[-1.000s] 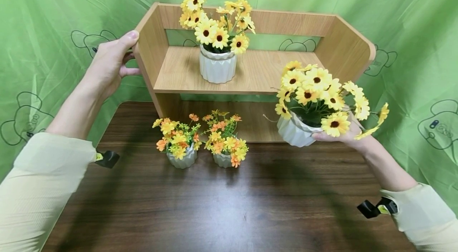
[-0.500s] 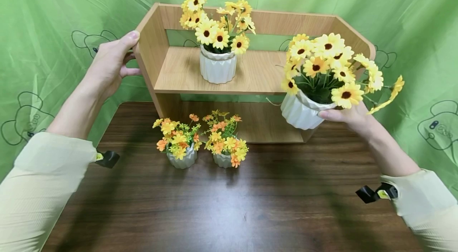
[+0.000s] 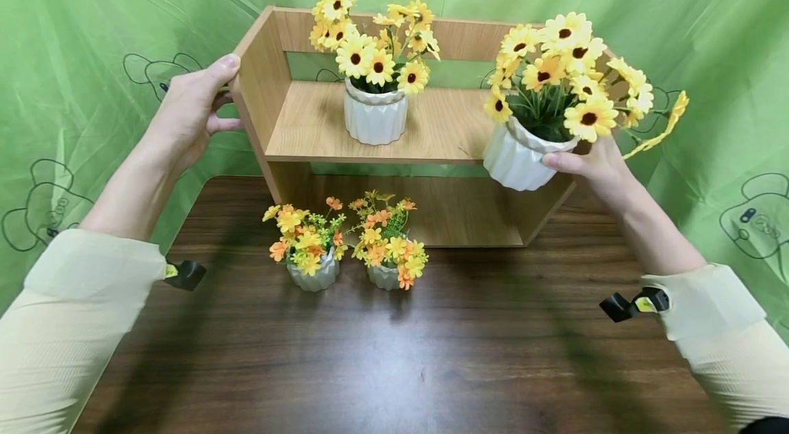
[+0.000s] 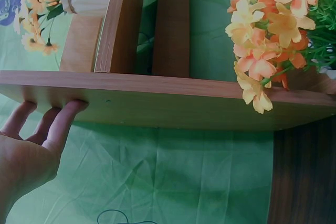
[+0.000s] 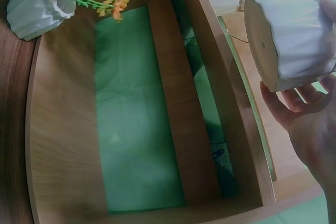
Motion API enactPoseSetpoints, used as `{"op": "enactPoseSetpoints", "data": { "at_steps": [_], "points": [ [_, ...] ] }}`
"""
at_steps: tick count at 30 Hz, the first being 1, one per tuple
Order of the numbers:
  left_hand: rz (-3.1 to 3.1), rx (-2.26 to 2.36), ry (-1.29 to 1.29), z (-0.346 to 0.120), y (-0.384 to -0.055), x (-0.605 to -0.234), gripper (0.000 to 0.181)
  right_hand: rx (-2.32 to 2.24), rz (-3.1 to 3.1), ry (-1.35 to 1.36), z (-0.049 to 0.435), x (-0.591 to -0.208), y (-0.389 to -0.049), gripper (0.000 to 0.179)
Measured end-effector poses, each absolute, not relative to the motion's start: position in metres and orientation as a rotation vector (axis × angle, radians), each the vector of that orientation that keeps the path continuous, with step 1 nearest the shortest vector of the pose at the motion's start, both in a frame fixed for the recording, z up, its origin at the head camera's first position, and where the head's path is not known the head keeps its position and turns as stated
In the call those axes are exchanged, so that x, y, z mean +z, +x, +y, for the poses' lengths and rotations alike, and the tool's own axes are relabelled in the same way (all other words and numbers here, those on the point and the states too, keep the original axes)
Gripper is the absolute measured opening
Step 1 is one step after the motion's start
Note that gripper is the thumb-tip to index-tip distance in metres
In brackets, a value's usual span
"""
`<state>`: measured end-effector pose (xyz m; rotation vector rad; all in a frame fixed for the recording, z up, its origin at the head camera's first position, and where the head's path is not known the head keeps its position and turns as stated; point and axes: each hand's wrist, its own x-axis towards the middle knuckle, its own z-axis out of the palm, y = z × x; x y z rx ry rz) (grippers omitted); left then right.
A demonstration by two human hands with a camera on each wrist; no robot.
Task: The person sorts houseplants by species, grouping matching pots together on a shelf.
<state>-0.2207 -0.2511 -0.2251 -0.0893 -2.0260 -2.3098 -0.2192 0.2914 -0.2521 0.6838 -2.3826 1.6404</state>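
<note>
My right hand (image 3: 594, 167) grips a white ribbed pot (image 3: 520, 153) of yellow dark-centred artificial daisies (image 3: 555, 78), raised in front of the right part of the upper shelf. In the right wrist view the pot (image 5: 296, 38) shows its underside, with fingers round its lower side. My left hand (image 3: 188, 109) holds the left side panel (image 3: 255, 78) of a wooden desktop shelf, thumb at the front edge. In the left wrist view its fingertips touch the panel's outer face; the thumb is hidden there. A matching daisy pot (image 3: 376, 112) stands on the upper shelf, left of centre.
Two smaller white pots with orange and yellow flowers, a left one (image 3: 314, 273) and a right one (image 3: 385, 275), stand on the dark wooden table (image 3: 370, 365) before the lower shelf (image 3: 468, 215). A green cloth (image 3: 709, 23) hangs behind and at both sides.
My right hand has lifted the daisy pot from lower down, first up and rightward, then further up in front of the upper shelf. The left hand and the other pots stay put.
</note>
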Motion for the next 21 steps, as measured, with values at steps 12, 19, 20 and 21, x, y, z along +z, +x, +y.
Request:
{"op": "enactPoseSetpoints", "data": {
  "at_steps": [12,19,20,21],
  "points": [
    [-2.031,-2.310,-0.093,-0.252,-0.221,-0.226,0.052,2.013,-2.118,0.854,0.272,-0.248,-0.249,0.059],
    [-2.035,-2.303,-0.092,-0.251,-0.221,-0.226,0.053,1.750,-2.380,0.624,0.272,-0.246,-0.260,0.052],
    [-2.036,-2.300,-0.095,-0.251,-0.221,-0.226,0.053,1.750,-2.401,0.600,0.271,-0.245,-0.261,0.053],
    [-2.039,-2.297,-0.095,-0.251,-0.222,-0.226,0.053,1.753,-2.410,0.593,0.270,-0.245,-0.262,0.055]
  ]
}}
